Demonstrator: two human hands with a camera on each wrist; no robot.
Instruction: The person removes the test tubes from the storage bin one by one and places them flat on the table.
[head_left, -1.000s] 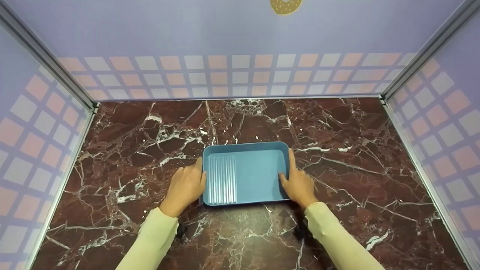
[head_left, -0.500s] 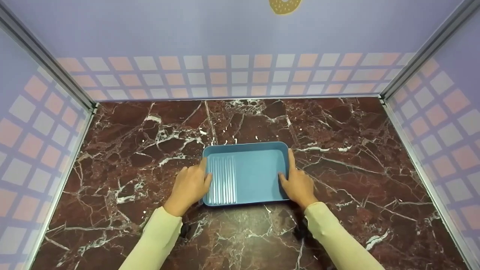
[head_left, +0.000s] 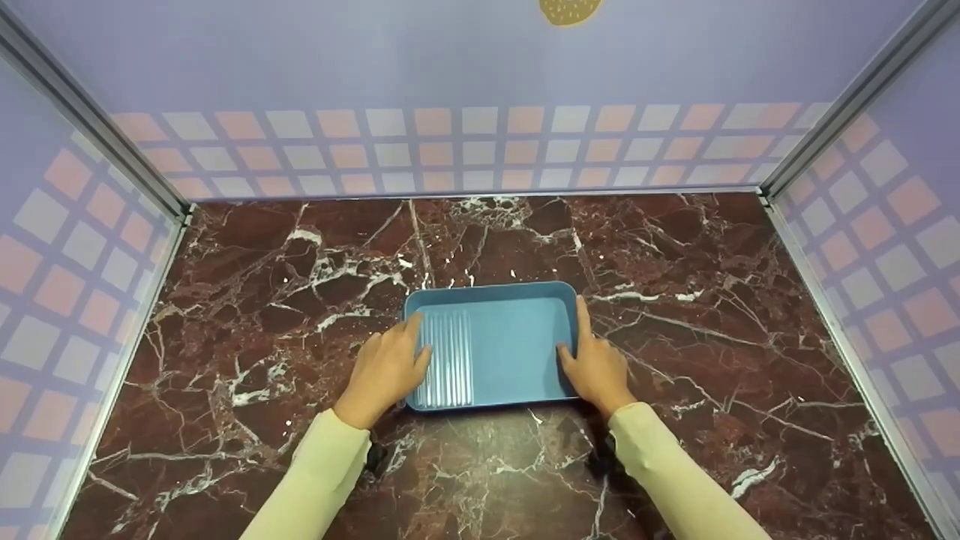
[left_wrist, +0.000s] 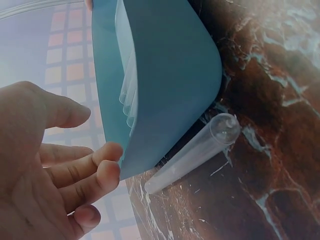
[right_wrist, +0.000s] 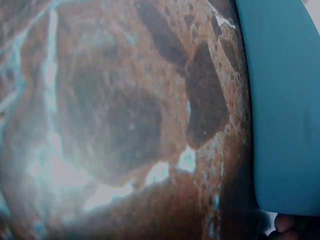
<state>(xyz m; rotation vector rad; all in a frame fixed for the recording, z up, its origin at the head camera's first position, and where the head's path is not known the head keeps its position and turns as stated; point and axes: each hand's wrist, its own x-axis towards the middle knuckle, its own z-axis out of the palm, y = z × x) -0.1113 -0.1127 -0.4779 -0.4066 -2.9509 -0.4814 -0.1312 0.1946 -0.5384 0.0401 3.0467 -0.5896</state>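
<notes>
A blue rectangular tray [head_left: 521, 352] stands on the marbled table. Several clear test tubes [head_left: 450, 367] lie side by side along its left part. My left hand [head_left: 384, 367] is over the tray's left edge; in the left wrist view its fingers are loosely bent by the rim and hold nothing. Another clear test tube [left_wrist: 195, 152] lies on the table against the tray's outer wall, largely hidden in the head view. With my right hand [head_left: 598, 369] I grip the tray's right wall, thumb inside and fingers outside. The right wrist view shows mostly table and the tray's side.
The dark red marbled tabletop [head_left: 712, 322] surrounds the tray. A lilac wall with pink and white squares [head_left: 480, 150] closes the back, and similar panels [head_left: 877, 202] stand at both sides.
My left hand has moved right, from beside the tray's left wall to over its edge, near the tubes. My right hand and the tray have stayed in place.
</notes>
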